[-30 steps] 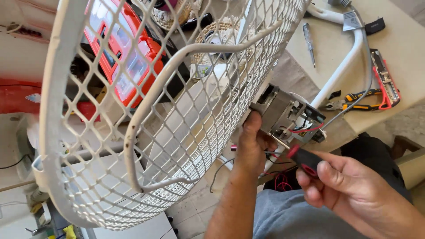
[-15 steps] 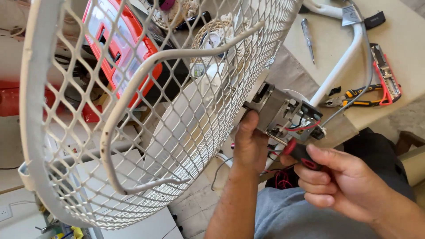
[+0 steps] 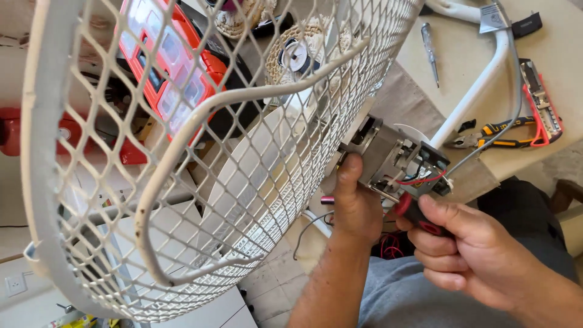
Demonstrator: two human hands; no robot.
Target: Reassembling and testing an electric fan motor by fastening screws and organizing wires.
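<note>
A large white mesh fan guard [image 3: 200, 152] fills the left and middle of the head view, tilted toward me, with pale blades behind it. At its back sits the bare metal motor block [image 3: 395, 161] with red and grey wires. My left hand [image 3: 355, 203] grips the motor from below, thumb up against its side. My right hand [image 3: 464, 252] is closed on a red-and-black screwdriver handle [image 3: 416, 215], whose tip is at the underside of the motor.
On the beige table at the right lie a white fan stand tube [image 3: 480, 85], orange-handled pliers [image 3: 498, 136], a red-edged tool [image 3: 543, 109] and a small screwdriver [image 3: 429, 51]. An orange parts organiser [image 3: 173, 67] shows through the mesh. My lap is below.
The fan guard has swung slightly right and nearer. My right hand has brought the screwdriver up closer under the motor. My left hand keeps its hold.
</note>
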